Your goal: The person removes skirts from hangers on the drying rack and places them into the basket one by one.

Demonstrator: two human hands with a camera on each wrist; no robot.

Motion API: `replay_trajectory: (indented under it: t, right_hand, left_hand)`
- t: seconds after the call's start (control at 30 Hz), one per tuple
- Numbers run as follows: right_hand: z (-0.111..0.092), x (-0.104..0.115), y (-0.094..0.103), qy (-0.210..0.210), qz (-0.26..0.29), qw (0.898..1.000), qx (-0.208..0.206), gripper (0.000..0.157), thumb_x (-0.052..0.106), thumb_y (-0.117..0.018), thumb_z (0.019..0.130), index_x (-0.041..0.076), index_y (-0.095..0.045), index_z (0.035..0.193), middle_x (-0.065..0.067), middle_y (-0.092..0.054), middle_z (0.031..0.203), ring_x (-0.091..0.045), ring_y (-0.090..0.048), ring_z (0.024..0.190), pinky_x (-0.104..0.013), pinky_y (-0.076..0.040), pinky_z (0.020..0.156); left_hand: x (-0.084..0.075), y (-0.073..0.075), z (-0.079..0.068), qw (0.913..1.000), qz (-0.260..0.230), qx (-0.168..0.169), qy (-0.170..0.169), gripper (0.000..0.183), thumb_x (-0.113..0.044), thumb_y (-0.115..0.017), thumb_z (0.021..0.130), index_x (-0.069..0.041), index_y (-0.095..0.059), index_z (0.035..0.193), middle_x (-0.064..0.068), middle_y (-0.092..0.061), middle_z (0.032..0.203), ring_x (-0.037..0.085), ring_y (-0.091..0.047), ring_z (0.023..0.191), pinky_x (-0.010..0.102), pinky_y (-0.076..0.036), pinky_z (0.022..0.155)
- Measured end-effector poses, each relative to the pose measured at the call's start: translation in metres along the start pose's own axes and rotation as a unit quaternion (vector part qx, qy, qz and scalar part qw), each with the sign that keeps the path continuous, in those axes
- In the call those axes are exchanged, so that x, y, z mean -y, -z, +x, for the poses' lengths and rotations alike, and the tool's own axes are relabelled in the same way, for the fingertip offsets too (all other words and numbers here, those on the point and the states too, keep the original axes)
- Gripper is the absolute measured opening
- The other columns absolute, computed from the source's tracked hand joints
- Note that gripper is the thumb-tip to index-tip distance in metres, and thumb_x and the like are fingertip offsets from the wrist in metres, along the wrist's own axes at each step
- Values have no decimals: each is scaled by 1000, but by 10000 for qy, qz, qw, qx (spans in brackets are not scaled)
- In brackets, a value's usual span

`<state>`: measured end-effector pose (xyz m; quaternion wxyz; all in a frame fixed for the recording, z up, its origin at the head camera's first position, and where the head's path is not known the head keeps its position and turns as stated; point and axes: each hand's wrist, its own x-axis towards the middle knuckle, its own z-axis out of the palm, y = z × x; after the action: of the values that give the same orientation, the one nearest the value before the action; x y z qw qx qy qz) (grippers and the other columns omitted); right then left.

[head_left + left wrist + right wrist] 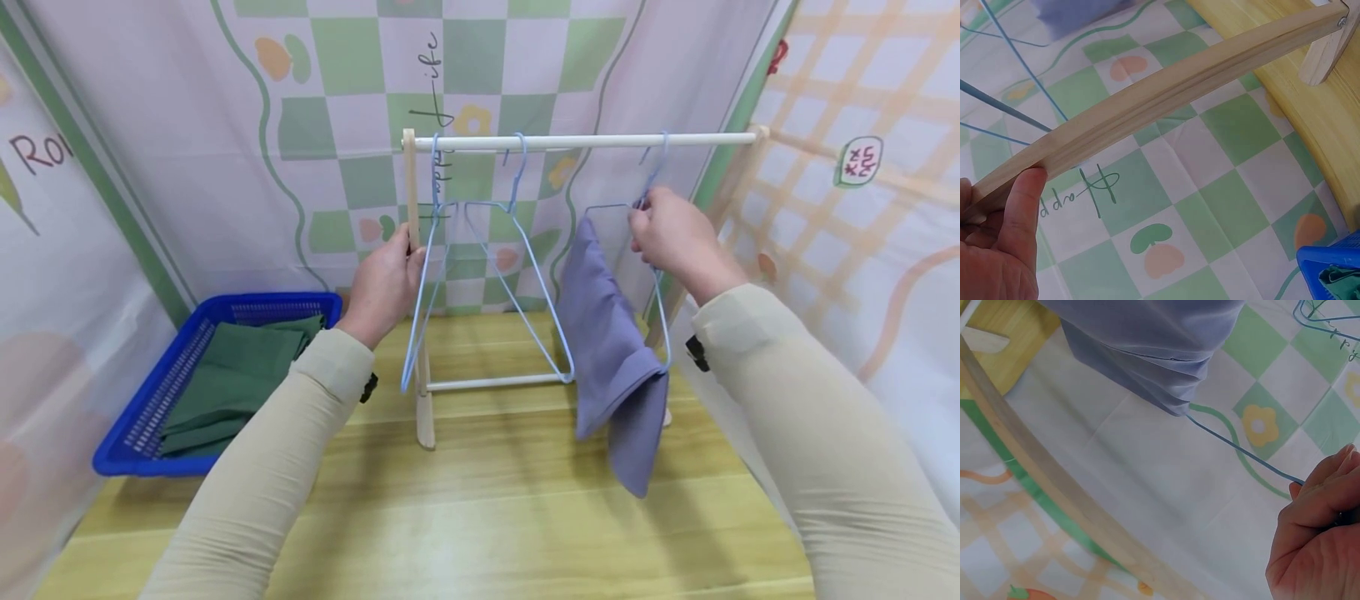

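My left hand [384, 287] grips the left wooden post [412, 179] of a small clothes rack; in the left wrist view its thumb and fingers wrap the post [1166, 81]. With my right hand [678, 237] I pinch a blue wire hanger [663, 321] just below its hook, which is at the white rail [585, 142]. A folded purple cloth [607, 333] drapes over that hanger, bunched toward the near end, as the cloth [1147, 350] also shows in the right wrist view. Two bare blue hangers hang at the left, one hanger [420, 325] by the post and another hanger [543, 292] beside it.
A blue plastic basket [123, 461] with folded green cloth [232, 379] stands left of the rack on the wood-grain table [465, 517]. Patterned curtains [345, 54] enclose the back and sides. A low white crossbar [495, 383] joins the rack's legs.
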<state>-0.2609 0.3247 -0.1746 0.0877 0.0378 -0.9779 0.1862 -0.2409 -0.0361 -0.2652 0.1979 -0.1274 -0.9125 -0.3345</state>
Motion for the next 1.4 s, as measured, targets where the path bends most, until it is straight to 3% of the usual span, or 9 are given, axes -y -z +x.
replay_trajectory:
  t: [0.33,0.63,0.87,1.4]
  right_hand:
    - [-2,8,-4,69,24,10000,-66,38,31,-32,101,1,-48,119,-12,-68,91,-22,-65,67,-39,-48,63]
    - [-2,14,-8,39,78,9999,-56,38,33,-33,101,3,-48,120,-10,-69,89,-20,-65,65,-39,-46,64]
    - [-1,17,-11,79,23,9999,-94,39,34,-32,102,2,-48,118,-10,-70,88,-20,-65,63,-39,-46,61]
    - [-3,26,-15,219,106,9996,-112,39,33,-32,101,1,-48,118,-10,-70,85,-20,-65,62,-39,-47,63]
  left_hand:
    - [2,-1,1,10000,-1,-45,-57,26,-27,-44,104,-11,-48,124,4,-59,91,20,-58,72,35,-52,62]
    - [1,-1,0,10000,-50,35,-10,23,-30,-42,104,-11,-48,116,1,-55,83,19,-56,66,32,-50,56]
    - [1,0,-1,9997,152,-89,-187,21,-30,-41,104,-11,-47,111,4,-55,82,21,-55,66,34,-48,57]
    - [0,0,0,10000,-30,25,20,18,-30,-43,104,-14,-47,110,1,-54,79,19,-55,64,31,-49,54]
